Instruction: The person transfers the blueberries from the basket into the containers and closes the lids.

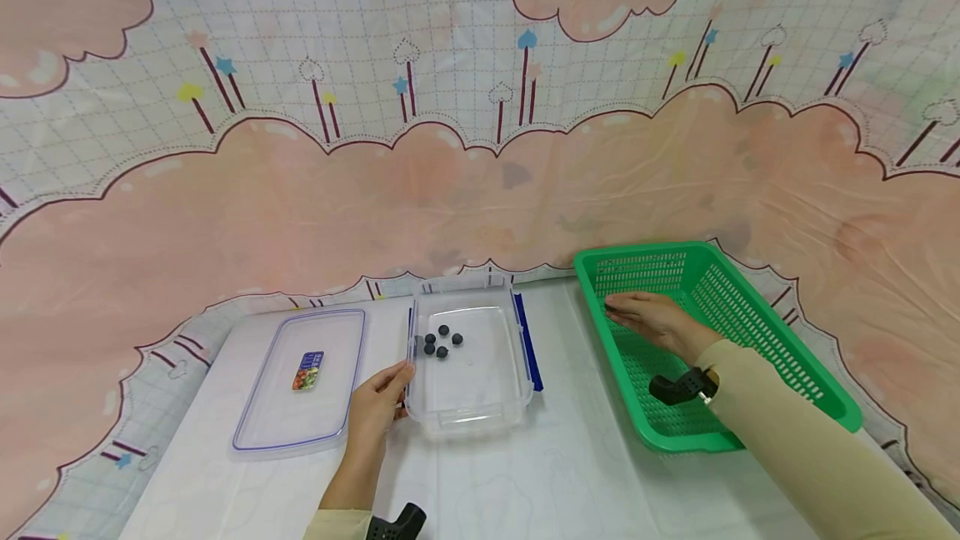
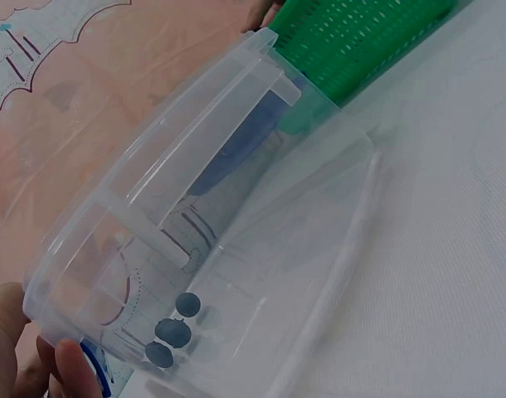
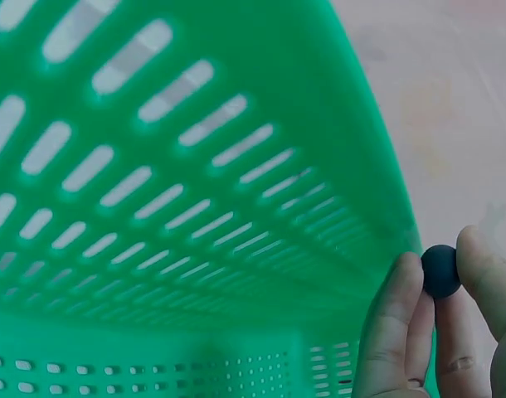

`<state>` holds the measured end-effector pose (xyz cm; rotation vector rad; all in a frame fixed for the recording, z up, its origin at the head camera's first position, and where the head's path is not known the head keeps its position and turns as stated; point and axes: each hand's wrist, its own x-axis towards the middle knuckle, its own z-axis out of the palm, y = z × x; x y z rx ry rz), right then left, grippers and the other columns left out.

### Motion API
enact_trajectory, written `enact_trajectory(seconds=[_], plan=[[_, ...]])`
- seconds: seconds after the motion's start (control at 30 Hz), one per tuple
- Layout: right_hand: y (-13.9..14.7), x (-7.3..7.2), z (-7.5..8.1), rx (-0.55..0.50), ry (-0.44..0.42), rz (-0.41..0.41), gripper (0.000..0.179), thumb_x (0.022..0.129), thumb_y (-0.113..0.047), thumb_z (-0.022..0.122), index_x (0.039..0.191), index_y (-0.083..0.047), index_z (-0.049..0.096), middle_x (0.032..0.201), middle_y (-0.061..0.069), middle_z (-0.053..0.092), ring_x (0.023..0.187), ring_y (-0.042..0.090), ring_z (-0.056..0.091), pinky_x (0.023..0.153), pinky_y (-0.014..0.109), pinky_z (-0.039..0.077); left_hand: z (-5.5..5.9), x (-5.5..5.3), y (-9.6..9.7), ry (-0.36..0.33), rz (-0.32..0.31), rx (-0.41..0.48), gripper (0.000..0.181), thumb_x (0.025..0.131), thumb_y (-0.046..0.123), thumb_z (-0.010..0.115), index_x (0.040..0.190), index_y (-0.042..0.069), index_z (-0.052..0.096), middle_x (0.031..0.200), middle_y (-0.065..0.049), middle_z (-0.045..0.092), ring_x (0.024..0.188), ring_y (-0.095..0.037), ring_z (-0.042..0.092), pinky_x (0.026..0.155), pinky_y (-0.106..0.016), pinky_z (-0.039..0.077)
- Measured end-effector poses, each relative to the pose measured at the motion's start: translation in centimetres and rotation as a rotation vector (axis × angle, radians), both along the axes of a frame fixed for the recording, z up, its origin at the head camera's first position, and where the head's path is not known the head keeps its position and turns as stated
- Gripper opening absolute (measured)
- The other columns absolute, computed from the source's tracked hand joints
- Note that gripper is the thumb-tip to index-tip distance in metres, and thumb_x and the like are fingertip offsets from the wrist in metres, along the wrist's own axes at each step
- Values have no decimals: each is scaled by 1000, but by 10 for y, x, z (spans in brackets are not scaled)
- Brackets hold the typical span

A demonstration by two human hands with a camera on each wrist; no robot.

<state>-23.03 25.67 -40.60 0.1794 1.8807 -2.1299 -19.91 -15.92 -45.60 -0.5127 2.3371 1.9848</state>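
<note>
My left hand (image 1: 375, 402) grips the left edge of a clear plastic container (image 1: 480, 386), thumb on the rim and fingertips (image 2: 75, 369) below it. Inside, toward the left wall, lie several blueberries (image 1: 443, 330), dark and round. Above the left side of a green basket (image 1: 637, 407), my right hand (image 1: 656, 322) pinches one blueberry (image 3: 440, 271) between thumb and fingers. That berry is hidden by the hand in the head view, while the right wrist view shows it close to the basket's rim.
Left of the container, a clear lid (image 1: 262, 419) with a blue seal lies flat, a colourful label (image 1: 308, 371) on it. Blue clip flaps (image 1: 528, 344) hang at the container's sides. A patterned cloth (image 1: 450, 198) rises behind the white table (image 1: 585, 473).
</note>
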Motion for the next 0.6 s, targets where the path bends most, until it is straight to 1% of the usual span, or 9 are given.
enact_trajectory(seconds=[0.1,0.13,0.23,0.37,0.43,0.5,0.6], plan=[[-3,2,4,2,10,13,53,101,-8,53,145,13,32,104,-6,64,95,2,65,109,32,42,-1,0,0,1,1,-5,45,90,30,73,125,3,67,76,4,55,71,-9,48,52,-18,50],[-3,3,5,1,10,15,55,102,-8,52,146,14,28,104,-6,64,95,2,65,108,31,43,-1,0,0,3,2,-6,44,90,30,72,125,3,67,76,4,55,71,-9,48,52,-18,50],[-5,5,7,-8,-1,5,56,102,-8,51,148,13,26,105,-5,63,95,3,65,107,29,44,-1,1,0,4,2,-10,44,90,30,72,125,3,67,77,4,56,72,-10,48,52,-18,50],[-6,6,7,-17,-8,0,55,102,-9,51,147,12,28,104,-5,65,95,4,66,105,29,46,0,1,0,1,5,-13,44,90,31,72,125,4,67,78,4,56,73,-10,48,52,-18,50],[-7,6,7,-31,-6,2,52,102,-9,51,146,11,32,103,-6,66,95,4,66,102,27,48,0,1,0,-1,6,-11,44,90,31,72,125,4,67,78,4,56,73,-10,48,52,-19,50],[-8,7,6,-46,-2,3,43,102,-8,52,141,6,43,102,-6,67,94,5,67,96,24,51,0,1,0,-2,7,-7,44,90,30,73,125,4,67,77,4,56,72,-10,48,52,-19,50],[-9,10,6,-77,5,8,24,101,-8,53,124,-5,61,101,-5,67,93,6,67,91,20,53,-1,1,0,-2,8,-3,45,90,31,73,125,4,67,76,4,56,72,-9,48,52,-19,50]])
